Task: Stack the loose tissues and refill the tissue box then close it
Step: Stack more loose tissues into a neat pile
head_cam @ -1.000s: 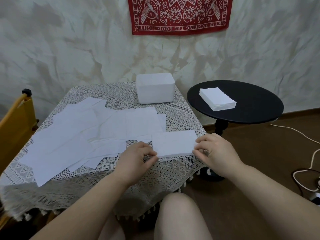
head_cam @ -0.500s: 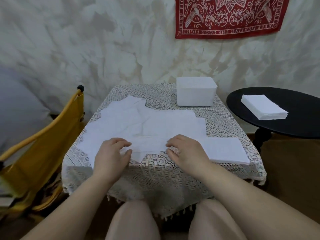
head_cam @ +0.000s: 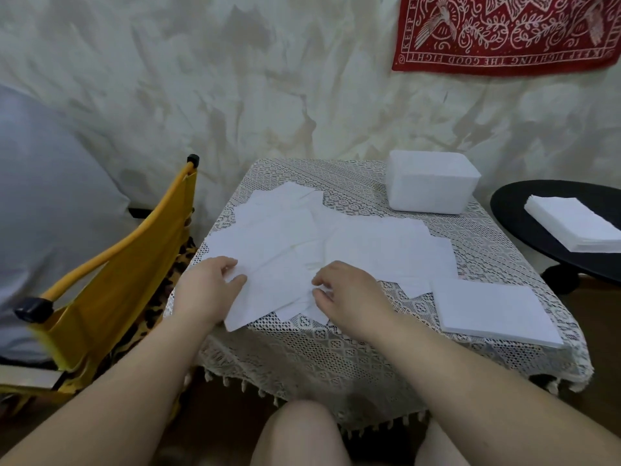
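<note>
Both hands have left the stack [head_cam: 494,311]; left hand [head_cam: 206,290] and right hand [head_cam: 349,297] fingers pinch a loose tissue [head_cam: 272,290]. Many tissues remain; box [head_cam: 431,185] unfilled.

Lace table [head_cam: 336,351] w/ tissues [head_cam: 302,243], stack [head_cam: 494,311], box [head_cam: 431,185].

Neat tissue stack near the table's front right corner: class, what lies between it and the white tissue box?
In the head view, between the neat stack and the tissue box: bare lace tablecloth.
</note>
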{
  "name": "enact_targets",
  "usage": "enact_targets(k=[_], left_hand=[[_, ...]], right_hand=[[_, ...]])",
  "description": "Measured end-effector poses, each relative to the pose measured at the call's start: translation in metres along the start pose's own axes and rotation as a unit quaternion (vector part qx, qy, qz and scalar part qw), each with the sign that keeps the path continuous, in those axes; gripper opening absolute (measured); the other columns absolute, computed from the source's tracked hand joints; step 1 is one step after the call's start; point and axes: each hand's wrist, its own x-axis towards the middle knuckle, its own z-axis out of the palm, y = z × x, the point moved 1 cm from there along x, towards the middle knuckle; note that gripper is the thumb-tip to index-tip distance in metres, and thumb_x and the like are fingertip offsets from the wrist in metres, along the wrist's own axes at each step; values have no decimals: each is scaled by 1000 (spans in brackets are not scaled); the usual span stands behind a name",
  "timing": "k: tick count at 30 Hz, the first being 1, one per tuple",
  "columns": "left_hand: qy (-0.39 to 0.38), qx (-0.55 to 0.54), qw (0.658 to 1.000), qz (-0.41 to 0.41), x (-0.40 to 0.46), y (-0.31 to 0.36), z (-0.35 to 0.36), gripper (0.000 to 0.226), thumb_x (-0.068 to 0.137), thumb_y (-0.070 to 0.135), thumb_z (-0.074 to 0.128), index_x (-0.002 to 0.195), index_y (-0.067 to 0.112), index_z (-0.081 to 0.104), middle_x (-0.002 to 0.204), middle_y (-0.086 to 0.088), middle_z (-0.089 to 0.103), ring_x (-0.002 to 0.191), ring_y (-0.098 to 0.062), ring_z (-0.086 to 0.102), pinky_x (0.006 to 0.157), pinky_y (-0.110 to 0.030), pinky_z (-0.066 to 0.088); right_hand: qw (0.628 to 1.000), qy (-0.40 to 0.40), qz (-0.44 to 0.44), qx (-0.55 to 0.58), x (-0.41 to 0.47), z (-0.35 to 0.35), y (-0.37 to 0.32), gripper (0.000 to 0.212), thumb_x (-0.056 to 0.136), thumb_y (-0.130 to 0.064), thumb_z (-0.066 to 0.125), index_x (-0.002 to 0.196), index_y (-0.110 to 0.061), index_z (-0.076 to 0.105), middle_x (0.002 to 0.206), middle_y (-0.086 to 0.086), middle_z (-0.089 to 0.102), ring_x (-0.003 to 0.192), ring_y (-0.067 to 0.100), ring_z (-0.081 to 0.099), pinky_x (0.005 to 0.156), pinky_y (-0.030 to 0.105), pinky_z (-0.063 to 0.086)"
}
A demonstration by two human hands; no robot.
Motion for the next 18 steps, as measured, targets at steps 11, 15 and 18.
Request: enact_targets(k=[11,15,18], left_hand=[[42,8,999,23,-14,-24,8,52,85,54,57,125,21,57,128,4,53,120,-20,44,98,-39,40],[42,-14,999,27,-16,-28,10,51,85,53,57,126,21,55,124,5,54,114,-17,47,94,-37,43],[46,-18,998,38,-17,-26,8,49,86,50,59,124,20,57,125,5,54,115,-18,46,96,-37,41]], right_hand=[[996,27,57,65,36,7,-17,39,94,-25,50,132,-18,48,125,3,55,109,18,54,92,28,39],[986,-1,123,114,51,10,-25,46,91,-23,53,135,-18,42,125,3,53,109,21,53,81,24,36],[978,-11,145,153,47,11,-21,36,89,-15,53,124,-21,49,104,-3,60,87,14,55,58,17,39]])
